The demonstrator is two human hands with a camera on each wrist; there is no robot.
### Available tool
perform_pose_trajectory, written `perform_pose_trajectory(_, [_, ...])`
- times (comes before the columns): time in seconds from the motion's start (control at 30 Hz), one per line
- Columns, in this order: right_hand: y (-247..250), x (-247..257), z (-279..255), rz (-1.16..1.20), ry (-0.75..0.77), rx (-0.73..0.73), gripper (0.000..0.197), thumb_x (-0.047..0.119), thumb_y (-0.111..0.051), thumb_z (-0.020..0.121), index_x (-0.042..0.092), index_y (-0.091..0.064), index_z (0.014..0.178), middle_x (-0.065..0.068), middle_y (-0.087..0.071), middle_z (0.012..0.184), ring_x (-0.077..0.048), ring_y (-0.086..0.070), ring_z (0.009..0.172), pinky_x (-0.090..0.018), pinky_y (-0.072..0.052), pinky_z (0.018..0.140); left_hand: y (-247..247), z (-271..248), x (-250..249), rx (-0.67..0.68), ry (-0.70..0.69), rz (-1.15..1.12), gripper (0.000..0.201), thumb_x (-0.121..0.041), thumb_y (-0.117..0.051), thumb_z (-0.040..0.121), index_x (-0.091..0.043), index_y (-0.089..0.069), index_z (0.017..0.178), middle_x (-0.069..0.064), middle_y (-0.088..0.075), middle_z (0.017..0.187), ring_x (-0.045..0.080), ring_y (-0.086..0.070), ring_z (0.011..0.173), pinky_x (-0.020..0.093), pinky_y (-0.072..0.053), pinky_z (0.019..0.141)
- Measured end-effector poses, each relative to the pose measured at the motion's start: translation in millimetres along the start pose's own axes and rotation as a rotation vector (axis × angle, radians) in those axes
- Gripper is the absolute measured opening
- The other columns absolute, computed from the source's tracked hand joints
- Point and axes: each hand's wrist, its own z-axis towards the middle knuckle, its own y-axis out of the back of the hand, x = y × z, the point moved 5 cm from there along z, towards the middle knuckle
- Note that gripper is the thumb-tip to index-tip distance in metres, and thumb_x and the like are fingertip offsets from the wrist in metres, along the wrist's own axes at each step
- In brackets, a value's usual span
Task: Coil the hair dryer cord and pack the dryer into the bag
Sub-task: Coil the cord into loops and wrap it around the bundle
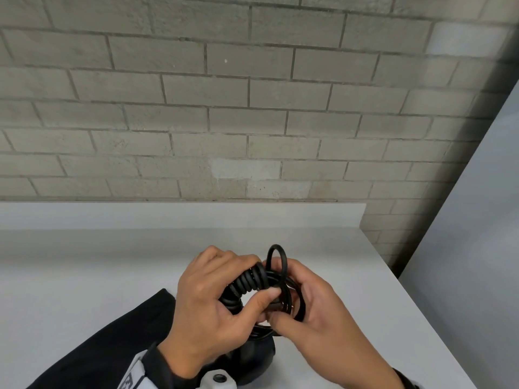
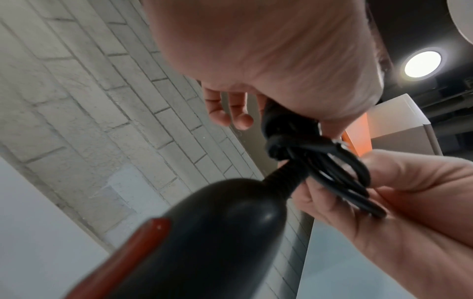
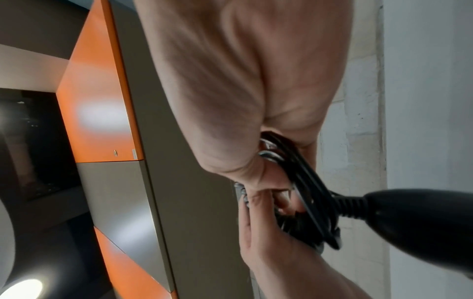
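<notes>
Both hands hold the black hair dryer cord (image 1: 247,284) just above the white table (image 1: 84,262). My left hand (image 1: 261,276) grips the tightly wound coils, thumb across them. My right hand (image 1: 283,293) pinches the looser loops (image 2: 332,168) beside it; one loop (image 1: 276,245) sticks up. The black dryer (image 1: 252,360) hangs under the hands, mostly hidden. The left wrist view has its handle (image 2: 217,222) with a red switch (image 2: 143,238). In the right wrist view the cord (image 3: 314,188) runs into the handle (image 3: 422,222). Metal prongs (image 3: 267,155) show in the right palm.
Black fabric (image 1: 126,332) lies along my left forearm; sleeve or bag, I cannot tell. A grey brick wall (image 1: 224,108) backs the table, whose right edge (image 1: 407,290) drops off near my right hand. An orange and grey cabinet (image 3: 102,101) stands behind.
</notes>
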Motion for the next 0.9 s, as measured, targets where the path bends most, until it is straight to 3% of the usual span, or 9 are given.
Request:
perform_pose_trajectory(0.07, [-0.7, 1.0, 0.8, 0.001, -0.016, 0.028, 0.056, -0.016, -0.045, 0.083, 0.026, -0.059, 0.119, 0.007, -0.07, 0.095, -0.009, -0.067, 0.084, -0.021, -0.052, 0.078, -1.6, 0.5, 2.1, 0.007, 0.055, -0.026, 0.03, -0.051, -0.069, 0.08, -0.022, -0.072, 0.089, -0.017, -0.063, 0.075, 0.017, -0.055, 0.073, 0.034, -0.044, 0.068])
perform_pose_trajectory(0.13, [-0.8, 0.6, 1.6, -0.033, -0.016, 0.049, 0.058, -0.012, -0.042, 0.085, 0.029, -0.056, 0.123, 0.007, -0.07, 0.103, -0.011, -0.066, 0.092, -0.025, -0.052, 0.084, -2.6, 1.7, 3.9, 0.026, 0.113, -0.055, 0.027, -0.05, -0.07, 0.078, -0.026, -0.07, 0.09, -0.017, -0.063, 0.076, 0.013, -0.057, 0.077, 0.028, -0.044, 0.071])
perform_pose_trajectory(0.23, [1.7, -0.3, 0.2, -0.054, -0.014, 0.075, 0.057, -0.003, -0.045, 0.093, 0.042, -0.051, 0.128, 0.006, -0.067, 0.113, -0.012, -0.063, 0.106, -0.034, -0.05, 0.094, -3.3, 4.6, 7.9, 0.065, 0.218, -0.118, 0.024, -0.052, -0.067, 0.077, -0.033, -0.068, 0.091, -0.017, -0.066, 0.084, 0.013, -0.061, 0.086, 0.022, -0.045, 0.076])
perform_pose_trajectory(0.33, [2.2, 2.3, -1.8, -0.003, 0.001, 0.099, 0.053, 0.0, -0.05, 0.096, 0.037, -0.048, 0.134, 0.009, -0.064, 0.123, -0.013, -0.057, 0.121, -0.036, -0.045, 0.103, -4.1, 5.1, 12.0, 0.08, 0.332, -0.266, 0.03, -0.05, -0.068, 0.076, -0.037, -0.066, 0.103, -0.014, -0.071, 0.094, 0.012, -0.066, 0.094, 0.024, -0.05, 0.081])
perform_pose_trajectory(0.43, [3.8, 2.0, -0.8, 0.062, 0.001, 0.076, 0.053, -0.006, -0.054, 0.093, 0.03, -0.053, 0.131, 0.004, -0.066, 0.12, -0.016, -0.062, 0.114, -0.032, -0.048, 0.098, -4.5, 6.0, 7.6, 0.076, 0.36, -0.405, 0.053, -0.028, -0.074, 0.079, -0.038, -0.053, 0.127, -0.008, -0.07, 0.101, 0.015, -0.067, 0.102, 0.024, -0.053, 0.087])
perform_pose_trajectory(0.5, [4.7, -0.1, 0.2, 0.096, 0.006, 0.068, 0.053, -0.005, -0.059, 0.089, 0.03, -0.056, 0.129, -0.004, -0.067, 0.117, -0.022, -0.065, 0.106, -0.037, -0.049, 0.098, -4.6, 8.0, 3.2, 0.075, 0.325, -0.412, 0.053, -0.02, -0.071, 0.081, -0.04, -0.055, 0.127, -0.009, -0.069, 0.104, 0.015, -0.066, 0.104, 0.019, -0.052, 0.087])
perform_pose_trajectory(0.57, [6.1, -2.7, 0.8, 0.127, 0.009, 0.066, 0.054, -0.006, -0.064, 0.085, 0.028, -0.058, 0.128, -0.012, -0.067, 0.115, -0.029, -0.065, 0.101, -0.043, -0.049, 0.098, -5.3, 8.9, 2.2, 0.089, 0.31, -0.422, 0.047, -0.018, -0.07, 0.082, -0.039, -0.061, 0.123, -0.011, -0.069, 0.105, 0.011, -0.066, 0.103, 0.014, -0.05, 0.085])
perform_pose_trajectory(0.73, [9.2, -4.3, 0.2, 0.156, 0.03, 0.089, 0.059, -0.012, -0.065, 0.083, 0.023, -0.058, 0.13, -0.013, -0.066, 0.117, -0.027, -0.066, 0.097, -0.039, -0.049, 0.092, -7.9, 9.3, 3.8, 0.137, 0.326, -0.418, 0.035, -0.023, -0.068, 0.083, -0.036, -0.065, 0.115, -0.012, -0.072, 0.102, 0.008, -0.069, 0.099, 0.018, -0.053, 0.084])
perform_pose_trajectory(0.9, [12.4, -2.1, 1.3, 0.128, 0.072, 0.044, 0.058, -0.016, -0.057, 0.086, 0.023, -0.058, 0.129, -0.019, -0.067, 0.106, -0.026, -0.064, 0.094, -0.039, -0.049, 0.092, -9.0, 11.0, 1.5, 0.139, 0.328, -0.436, 0.041, -0.025, -0.068, 0.086, -0.039, -0.059, 0.124, -0.012, -0.07, 0.096, 0.01, -0.068, 0.093, 0.017, -0.052, 0.081])
